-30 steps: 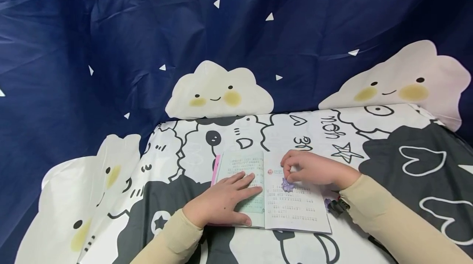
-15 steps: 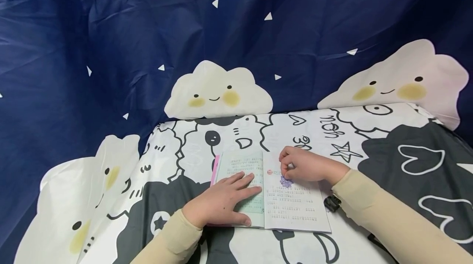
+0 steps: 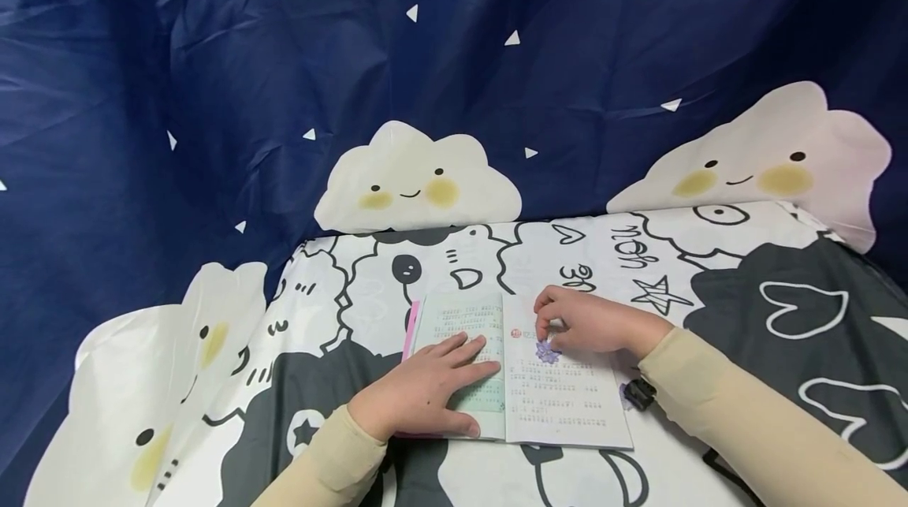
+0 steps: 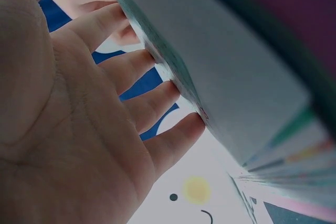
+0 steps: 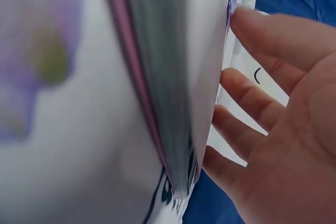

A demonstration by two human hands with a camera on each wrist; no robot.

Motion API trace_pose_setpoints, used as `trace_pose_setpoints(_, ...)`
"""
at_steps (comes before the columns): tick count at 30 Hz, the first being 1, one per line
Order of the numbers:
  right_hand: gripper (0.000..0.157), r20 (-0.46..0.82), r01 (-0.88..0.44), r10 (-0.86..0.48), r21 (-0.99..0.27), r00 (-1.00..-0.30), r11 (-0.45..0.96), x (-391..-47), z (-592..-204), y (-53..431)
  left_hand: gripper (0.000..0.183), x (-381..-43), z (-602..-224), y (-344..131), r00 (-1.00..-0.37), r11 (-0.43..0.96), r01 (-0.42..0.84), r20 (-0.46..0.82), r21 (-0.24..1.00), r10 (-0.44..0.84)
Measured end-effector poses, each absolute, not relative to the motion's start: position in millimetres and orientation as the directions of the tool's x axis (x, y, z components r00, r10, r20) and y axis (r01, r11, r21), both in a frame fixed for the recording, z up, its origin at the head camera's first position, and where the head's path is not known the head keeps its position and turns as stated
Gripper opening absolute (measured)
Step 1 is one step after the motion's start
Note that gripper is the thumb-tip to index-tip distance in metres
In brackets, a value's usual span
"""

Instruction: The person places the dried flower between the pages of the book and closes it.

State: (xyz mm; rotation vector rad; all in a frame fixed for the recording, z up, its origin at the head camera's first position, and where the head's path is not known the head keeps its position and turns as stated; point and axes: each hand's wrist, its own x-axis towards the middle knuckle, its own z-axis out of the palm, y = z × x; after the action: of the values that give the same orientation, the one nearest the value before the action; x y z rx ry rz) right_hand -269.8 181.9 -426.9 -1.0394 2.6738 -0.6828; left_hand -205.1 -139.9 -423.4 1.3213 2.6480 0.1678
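- The book (image 3: 521, 390) is lying face up on the surface (image 3: 397, 306), both pages showing, with a pink edge at its 9 o'clock side.
- The left hand (image 3: 426, 390) is resting on the left page with its fingers spread; it is gripping nothing.
- The right hand (image 3: 596, 324) is reaching in from 4 o'clock over the right page, its fingers loosely bent and apart, their tips touching the paper.
- The purple flower (image 3: 548, 352) is lying on the upper part of the right page, just beside the red printed mark, at 8 o'clock from the right hand and between 2 and 3 o'clock from the left.
- The right thumb is touching the flower; the fingers are not wrapping round it.
- Another purple thing (image 5: 44, 40), blurred in the right wrist view, is lying off the page at 5 o'clock from the right hand.
- A dark blue cloth (image 3: 454, 42) is hanging at 12 o'clock.
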Motion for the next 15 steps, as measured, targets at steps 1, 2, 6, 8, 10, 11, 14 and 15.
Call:
trace_pose_setpoints(1,0.025,-0.016,-0.59,-0.682,-0.485,-0.731,0.645,-269.6,-426.8,182.7,0.081,-205.2,-423.4,-139.9,-0.589,0.599,0.781,-0.107,0.177,0.801)
trace_pose_setpoints(2,0.025,-0.024,-0.589,-0.683,-0.486,-0.73,0.646,-269.2,-426.8,183.5,0.081,-205.3,-423.4,-140.0,-0.589,0.599,0.782,-0.106,0.175,0.801)
trace_pose_setpoints(6,0.031,-0.04,-0.59,-0.691,-0.487,-0.722,0.644,-269.2,-425.9,188.2,0.081,-205.5,-424.0,-139.6,-0.59,0.598,0.783,-0.099,0.175,0.801)
trace_pose_setpoints(8,0.034,-0.046,-0.59,-0.695,-0.49,-0.718,0.642,-269.2,-425.5,191.3,0.082,-205.1,-423.8,-139.4,-0.59,0.599,0.781,-0.104,0.177,0.8)
trace_pose_setpoints(10,0.036,-0.052,-0.587,-0.694,-0.489,-0.718,0.645,-269.2,-425.1,194.7,0.082,-204.6,-423.4,-139.5,-0.59,0.6,0.779,-0.111,0.183,0.8)
trace_pose_setpoints(11,0.037,-0.053,-0.585,-0.691,-0.488,-0.721,0.648,-269.2,-424.8,196.3,0.082,-204.3,-423.2,-139.7,-0.589,0.599,0.78,-0.111,0.182,0.8)
trace_pose_setpoints(14,0.043,-0.054,-0.576,-0.68,-0.485,-0.732,0.658,-269.6,-424.3,200.5,0.082,-204.1,-422.7,-139.7,-0.589,0.598,0.78,-0.109,0.183,0.801)
trace_pose_setpoints(15,0.046,-0.053,-0.576,-0.678,-0.482,-0.733,0.66,-269.7,-424.5,202.0,0.082,-204.2,-422.8,-139.6,-0.588,0.598,0.78,-0.109,0.184,0.801)
